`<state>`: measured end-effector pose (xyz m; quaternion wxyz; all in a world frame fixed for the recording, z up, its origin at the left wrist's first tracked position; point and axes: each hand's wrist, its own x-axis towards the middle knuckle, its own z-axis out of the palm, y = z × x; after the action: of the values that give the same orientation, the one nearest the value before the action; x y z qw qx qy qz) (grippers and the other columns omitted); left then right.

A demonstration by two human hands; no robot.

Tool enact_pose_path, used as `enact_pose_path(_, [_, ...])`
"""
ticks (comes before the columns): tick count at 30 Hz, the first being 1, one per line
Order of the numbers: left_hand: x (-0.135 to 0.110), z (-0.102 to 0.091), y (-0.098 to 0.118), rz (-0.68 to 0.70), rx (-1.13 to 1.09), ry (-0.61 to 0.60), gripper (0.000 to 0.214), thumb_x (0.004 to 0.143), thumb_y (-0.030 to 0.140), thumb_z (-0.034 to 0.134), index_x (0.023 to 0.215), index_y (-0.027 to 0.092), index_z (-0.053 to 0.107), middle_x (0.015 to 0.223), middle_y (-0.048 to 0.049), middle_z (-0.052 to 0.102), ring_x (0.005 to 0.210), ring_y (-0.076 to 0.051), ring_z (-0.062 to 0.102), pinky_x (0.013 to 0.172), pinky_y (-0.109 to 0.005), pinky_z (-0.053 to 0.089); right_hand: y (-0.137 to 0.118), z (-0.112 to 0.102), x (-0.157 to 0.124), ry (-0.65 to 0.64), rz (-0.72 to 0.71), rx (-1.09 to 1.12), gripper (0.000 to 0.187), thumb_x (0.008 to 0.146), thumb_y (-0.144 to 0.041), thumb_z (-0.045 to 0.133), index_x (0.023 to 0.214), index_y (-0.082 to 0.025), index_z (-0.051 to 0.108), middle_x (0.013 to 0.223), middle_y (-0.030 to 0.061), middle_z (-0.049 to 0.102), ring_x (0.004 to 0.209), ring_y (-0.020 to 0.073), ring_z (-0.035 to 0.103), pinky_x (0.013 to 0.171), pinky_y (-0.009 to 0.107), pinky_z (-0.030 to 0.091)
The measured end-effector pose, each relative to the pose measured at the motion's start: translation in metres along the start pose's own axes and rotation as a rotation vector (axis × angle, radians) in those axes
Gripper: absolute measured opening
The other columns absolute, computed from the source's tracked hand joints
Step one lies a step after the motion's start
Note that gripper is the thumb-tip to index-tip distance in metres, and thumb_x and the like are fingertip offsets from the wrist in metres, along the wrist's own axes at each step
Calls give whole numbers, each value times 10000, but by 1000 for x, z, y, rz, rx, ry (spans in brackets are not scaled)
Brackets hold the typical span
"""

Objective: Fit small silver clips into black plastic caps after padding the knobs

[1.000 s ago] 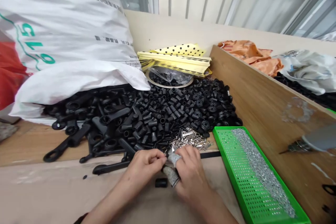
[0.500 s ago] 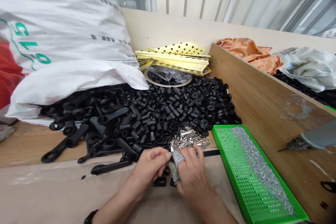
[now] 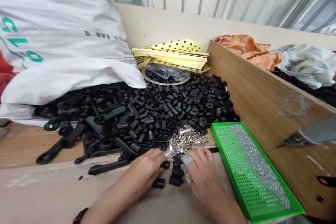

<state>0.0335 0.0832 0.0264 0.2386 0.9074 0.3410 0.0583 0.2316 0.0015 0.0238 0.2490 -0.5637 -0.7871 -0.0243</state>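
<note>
My left hand (image 3: 149, 164) is low over the bench, fingers curled together at the near edge of a small pile of shiny metal clips (image 3: 187, 135). Its fingertips are hidden, so what they hold cannot be made out; a black plastic cap (image 3: 165, 165) lies right beside them. Grey wrapping covers two digits of my right hand (image 3: 202, 169). These stand a little apart, near a dark piece (image 3: 178, 157) and short black caps (image 3: 175, 181) on the bench. Another cap (image 3: 158, 183) lies below my left fingers.
A heap of black plastic parts (image 3: 147, 119) spreads behind my hands, under a white sack (image 3: 105, 66). A green perforated tray (image 3: 231, 168) of small silver pieces stands right, beside a wooden divider (image 3: 252, 87). A grey-bodied driver (image 3: 315, 131) juts in, its tip pointing left.
My hands met around a small metal piece before; now they have parted, the left moving left and the right slightly right. More black caps between them are visible. The whole view has shifted slightly.
</note>
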Motion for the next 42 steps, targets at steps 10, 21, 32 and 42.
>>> enact_pose_path(10, [-1, -10, 9, 47, -327, 97, 251, 870, 159, 468, 1054, 224, 626, 934, -22, 646, 856, -153, 604, 778, -222, 450, -6, -5, -1, -114, -59, -67, 213, 723, 0, 470, 744, -197, 547, 891, 71, 584, 829, 235, 452, 890, 506, 314])
enact_pose_path(21, [-2, -12, 34, 6, -609, 43, 210, 873, 283, 497, 913, 196, 684, 793, -16, 657, 731, -154, 584, 676, -210, 408, -4, -18, -4, -136, 139, 419, 337, 665, 25, 354, 860, -210, 498, 929, 44, 593, 898, 190, 533, 816, 321, 454])
enact_pose_path(32, [0, 3, 38, -247, -944, -39, 309, 815, 399, 520, 907, 167, 701, 627, -10, 612, 537, -129, 501, 487, -195, 364, -3, -19, -5, -5, -94, 221, 228, 736, -43, 332, 813, -162, 510, 809, 92, 552, 754, 224, 482, 671, 384, 443])
enact_pose_path(42, [-8, 14, 40, 36, -518, 307, 198, 898, 262, 490, 1005, 255, 657, 940, -10, 719, 845, -167, 649, 750, -200, 465, -18, -19, -11, 3, 206, 518, 314, 707, -16, 345, 889, -225, 493, 886, 41, 625, 885, 183, 592, 785, 272, 485])
